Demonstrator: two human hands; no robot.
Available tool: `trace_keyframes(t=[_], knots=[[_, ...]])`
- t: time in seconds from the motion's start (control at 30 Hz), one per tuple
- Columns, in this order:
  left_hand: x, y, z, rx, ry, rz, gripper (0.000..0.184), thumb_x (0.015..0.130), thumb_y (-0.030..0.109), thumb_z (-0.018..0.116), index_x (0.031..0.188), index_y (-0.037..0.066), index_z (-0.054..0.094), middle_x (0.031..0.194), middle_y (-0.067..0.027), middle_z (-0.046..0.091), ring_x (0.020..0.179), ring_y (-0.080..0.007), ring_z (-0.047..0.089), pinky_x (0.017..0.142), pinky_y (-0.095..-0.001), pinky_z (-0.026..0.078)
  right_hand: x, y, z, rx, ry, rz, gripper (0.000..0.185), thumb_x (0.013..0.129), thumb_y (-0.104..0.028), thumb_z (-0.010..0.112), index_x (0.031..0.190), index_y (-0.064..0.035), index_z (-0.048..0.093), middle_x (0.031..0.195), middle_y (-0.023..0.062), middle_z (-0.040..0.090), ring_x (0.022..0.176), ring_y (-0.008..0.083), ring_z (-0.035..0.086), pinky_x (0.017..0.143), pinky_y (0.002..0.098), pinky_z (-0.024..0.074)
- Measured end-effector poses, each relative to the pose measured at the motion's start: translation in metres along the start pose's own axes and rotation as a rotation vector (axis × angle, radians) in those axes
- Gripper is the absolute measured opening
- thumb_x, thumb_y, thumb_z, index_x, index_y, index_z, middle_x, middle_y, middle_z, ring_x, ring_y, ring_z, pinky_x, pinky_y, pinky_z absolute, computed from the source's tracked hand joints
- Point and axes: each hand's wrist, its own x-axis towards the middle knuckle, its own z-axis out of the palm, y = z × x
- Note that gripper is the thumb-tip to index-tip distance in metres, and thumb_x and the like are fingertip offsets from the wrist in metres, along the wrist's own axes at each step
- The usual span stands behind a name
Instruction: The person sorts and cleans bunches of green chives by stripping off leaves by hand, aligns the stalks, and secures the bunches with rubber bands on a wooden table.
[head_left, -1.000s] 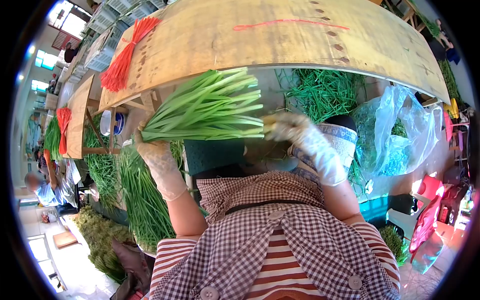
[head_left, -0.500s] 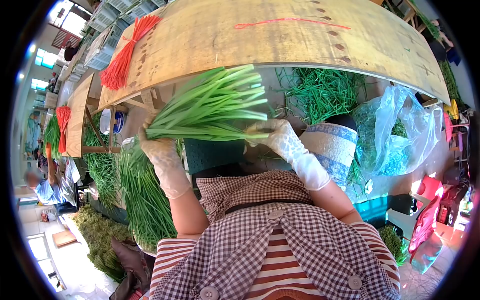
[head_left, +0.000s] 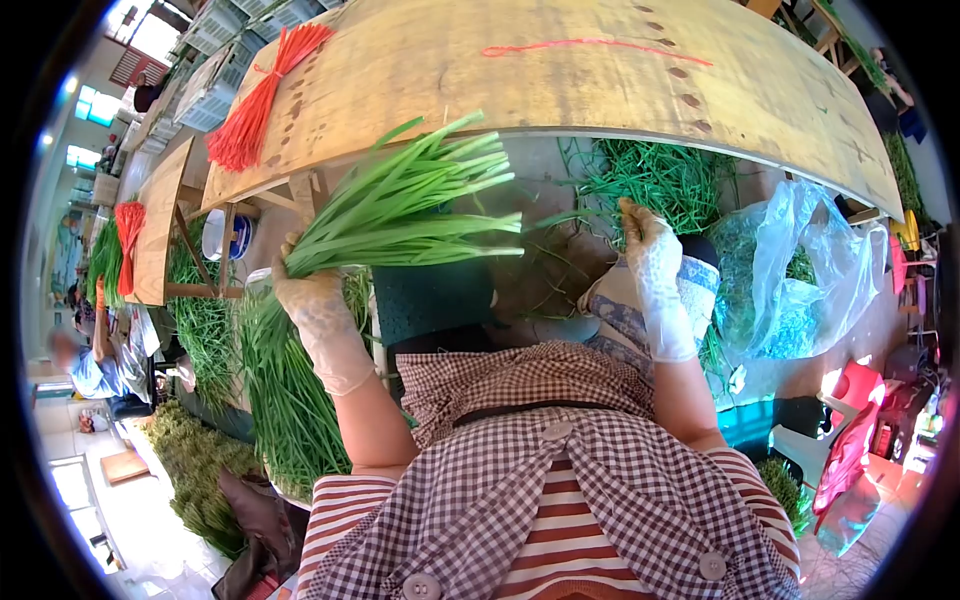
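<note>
In a gloved grip, my left hand (head_left: 308, 285) holds a bunch of garlic chives (head_left: 400, 200) near one end, its pale cut ends fanned out to the right. My right hand (head_left: 652, 250), also gloved, is apart from the bunch with its fingers drawn together. A thin, blurred chive leaf (head_left: 572, 216) trails leftward from those fingertips. Just behind the right hand lies a heap of loose green leaves (head_left: 655, 180) on the floor under the table. Below my left hand is a larger pile of chives (head_left: 285, 390).
A wooden table (head_left: 430, 70) spans the front, bearing a bundle of red ties (head_left: 255, 110) and one loose red tie (head_left: 600, 46). A clear plastic bag (head_left: 800, 270) of greens stands at right. Another person (head_left: 98, 365) sits at far left.
My right hand has left the bunch's cut ends and moved right and up toward the loose leaves, with a thin leaf trailing. My left hand still holds the bunch, now shifted slightly left.
</note>
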Motion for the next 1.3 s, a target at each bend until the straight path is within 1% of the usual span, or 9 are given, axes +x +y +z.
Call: trace_keyframes(t=[0.1,0.17,0.27,0.47,0.87,0.93,1.07,1.2,1.3], knots=[[0.005,-0.002,-0.005,-0.043,-0.027,-0.011,0.031,0.098,0.029,0.035,0.082,0.007,0.051,0.085,-0.0098,0.063,0.087,-0.0275,0.062,0.084,-0.0500,0.052,-0.008,-0.076,-0.028,0.237,0.011,-0.437,0.021,0.080,-0.017,0.072,0.099,-0.0105,0.070,0.097,0.0074,0.071,0.086,0.0222,0.069,0.076,0.0316,0.0551],[0.017,-0.010,-0.014,-0.049,-0.057,0.000,0.032,0.099,0.030,0.034,0.083,0.007,0.050,0.085,-0.0112,0.063,0.089,-0.0290,0.061,0.086,-0.0518,0.051,-0.019,-0.105,-0.025,0.013,-0.067,-0.718,0.040,0.070,-0.028,0.078,0.107,-0.0169,0.068,0.099,-0.0001,0.068,0.089,0.0176,0.065,0.084,0.0342,0.0522],[-0.019,-0.020,0.012,-0.121,0.012,-0.106,0.033,0.099,0.031,0.032,0.084,0.006,0.048,0.087,-0.0129,0.062,0.093,-0.0313,0.061,0.089,-0.0551,0.050,-0.021,-0.112,0.007,-0.022,0.167,-1.052,0.042,0.068,-0.019,0.076,0.109,-0.0176,0.067,0.106,-0.0030,0.059,0.092,0.0175,0.057,0.082,0.0327,0.0483],[-0.016,-0.022,0.008,-0.073,0.067,-0.088,0.035,0.099,0.033,0.030,0.082,0.007,0.046,0.088,-0.0141,0.061,0.095,-0.0337,0.059,0.091,-0.0565,0.048,-0.019,-0.112,0.021,0.031,0.044,-1.022,0.041,0.069,-0.010,0.069,0.110,-0.0142,0.065,0.101,0.0010,0.058,0.086,0.0199,0.056,0.074,0.0354,0.0465],[-0.019,-0.014,0.009,-0.088,-0.148,-0.148,0.036,0.099,0.032,0.028,0.080,0.008,0.046,0.086,-0.0120,0.059,0.094,-0.0326,0.058,0.090,-0.0547,0.048,-0.023,-0.067,0.004,0.040,-0.035,-0.889,0.022,0.078,-0.008,0.063,0.099,-0.0122,0.057,0.093,0.0059,0.061,0.085,0.0231,0.060,0.081,0.0424,0.0495],[-0.002,-0.003,-0.010,-0.277,-0.392,-0.262,0.036,0.099,0.032,0.029,0.082,0.007,0.048,0.087,-0.0114,0.061,0.093,-0.0319,0.060,0.089,-0.0541,0.050,-0.013,-0.036,-0.015,-0.058,-0.046,-0.708,0.017,0.079,-0.006,0.062,0.095,-0.0116,0.060,0.090,0.0082,0.063,0.082,0.0250,0.062,0.075,0.0405,0.0520],[0.013,0.020,-0.009,-0.016,-0.147,0.013,0.034,0.099,0.030,0.032,0.087,0.006,0.052,0.087,-0.0112,0.064,0.089,-0.0295,0.063,0.084,-0.0521,0.054,0.016,0.062,-0.033,-0.502,-0.011,-0.054,0.022,0.080,-0.005,0.061,0.101,-0.0062,0.065,0.090,0.0145,0.065,0.080,0.0321,0.064,0.072,0.0404,0.0521],[-0.002,0.009,0.007,0.014,-0.073,0.013,0.031,0.099,0.027,0.035,0.088,0.005,0.054,0.087,-0.0123,0.065,0.088,-0.0287,0.065,0.081,-0.0493,0.057,0.011,-0.057,-0.047,0.417,-0.465,0.208,0.031,0.086,-0.030,0.070,0.106,-0.0069,0.069,0.100,0.0129,0.070,0.091,0.0175,0.065,0.082,0.0299,0.0513],[0.002,-0.003,0.003,-0.081,-0.110,-0.114,0.032,0.099,0.027,0.035,0.085,0.005,0.054,0.084,-0.0113,0.064,0.086,-0.0282,0.064,0.080,-0.0491,0.057,-0.007,-0.099,-0.019,1.011,-0.874,0.377,0.028,0.087,-0.013,0.070,0.110,0.0024,0.067,0.096,0.0102,0.071,0.083,0.0137,0.066,0.078,0.0251,0.0528]])
